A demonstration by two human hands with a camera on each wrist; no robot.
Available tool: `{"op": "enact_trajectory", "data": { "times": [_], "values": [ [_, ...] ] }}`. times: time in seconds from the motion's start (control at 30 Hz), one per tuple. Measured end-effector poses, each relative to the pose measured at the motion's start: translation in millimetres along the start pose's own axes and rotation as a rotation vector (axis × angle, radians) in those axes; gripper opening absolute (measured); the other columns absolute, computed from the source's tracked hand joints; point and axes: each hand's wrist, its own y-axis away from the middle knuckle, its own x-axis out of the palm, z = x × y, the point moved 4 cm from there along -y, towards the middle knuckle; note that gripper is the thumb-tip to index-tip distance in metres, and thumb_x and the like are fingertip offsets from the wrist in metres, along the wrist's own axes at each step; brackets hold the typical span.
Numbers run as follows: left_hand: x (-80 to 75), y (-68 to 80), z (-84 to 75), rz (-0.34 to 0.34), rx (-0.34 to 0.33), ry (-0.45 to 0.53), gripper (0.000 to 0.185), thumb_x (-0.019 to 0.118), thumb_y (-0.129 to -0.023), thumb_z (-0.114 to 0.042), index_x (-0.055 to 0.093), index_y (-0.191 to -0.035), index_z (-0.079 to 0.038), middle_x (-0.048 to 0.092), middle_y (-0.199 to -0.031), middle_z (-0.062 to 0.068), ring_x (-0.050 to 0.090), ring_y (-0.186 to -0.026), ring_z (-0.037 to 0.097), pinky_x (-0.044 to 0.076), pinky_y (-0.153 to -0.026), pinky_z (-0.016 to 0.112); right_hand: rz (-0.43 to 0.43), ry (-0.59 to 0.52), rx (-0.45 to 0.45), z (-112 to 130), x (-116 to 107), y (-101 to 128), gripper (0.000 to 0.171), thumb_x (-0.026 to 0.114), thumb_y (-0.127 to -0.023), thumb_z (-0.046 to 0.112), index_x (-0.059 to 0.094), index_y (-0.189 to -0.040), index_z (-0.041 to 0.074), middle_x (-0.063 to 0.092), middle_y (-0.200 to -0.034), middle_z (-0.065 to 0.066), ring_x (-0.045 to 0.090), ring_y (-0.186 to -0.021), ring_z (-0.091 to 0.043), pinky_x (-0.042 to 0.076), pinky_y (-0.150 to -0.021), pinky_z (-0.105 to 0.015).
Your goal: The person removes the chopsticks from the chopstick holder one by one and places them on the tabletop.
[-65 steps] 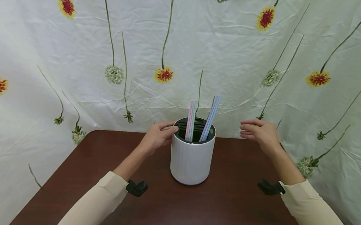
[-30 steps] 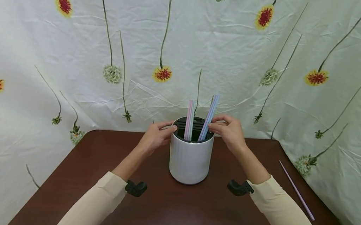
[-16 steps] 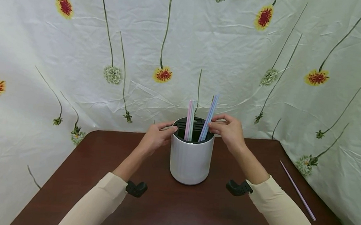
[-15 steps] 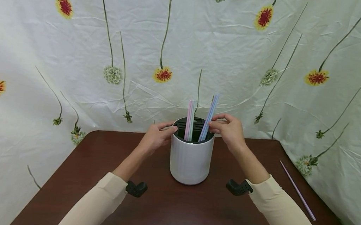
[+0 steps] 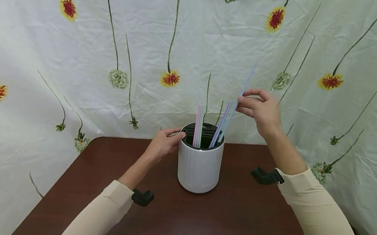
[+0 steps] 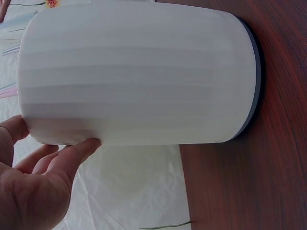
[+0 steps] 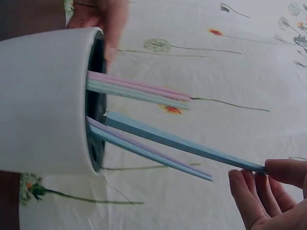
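On the dark brown table (image 5: 200, 221), before a white flower-printed cloth backdrop (image 5: 80, 50):

White cylindrical holder (image 5: 199, 166), ribbed, with a black slotted insert; stands upright near the table's far edge, midway between the two arms.

Left hand (image 5: 164, 142): rests against the holder's upper left side, fingers gently curved, fingertips touching the rim and wall; no closed grasp is visible. The left wrist view shows the fingertips (image 6: 79, 146) pressed to the white wall.

Right hand (image 5: 260, 110): raised above and to the right of the holder, thumb and fingers pinching a light blue straw (image 5: 239, 99) partway along its length.

Light blue straw, item in hand: tilted up to the right, lower end just at the holder's mouth, upper end blurred against the cloth.

Remaining straws: a pink and pale green pair (image 5: 198, 125) standing upright in the left slots; a lilac and blue pair (image 5: 221, 123) leaning right, beside the held straw.
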Motion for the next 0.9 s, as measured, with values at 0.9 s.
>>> {"op": "enact_trajectory", "data": {
  "times": [0.9],
  "values": [
    [-0.5,-0.3,-1.7,-0.017,0.001,-0.028,0.052,0.066,-0.100,-0.031,0.055,-0.148,-0.014,0.053,-0.150,0.012,0.059,-0.131,0.028,0.051,-0.105,0.047,-0.087,0.611,0.207,-40,-163,24,0.044,0.065,-0.100,0.019,0.056,-0.133,-0.008,0.065,-0.084,0.023,0.070,-0.075,0.003,0.062,-0.071,-0.021]
  ]
}}
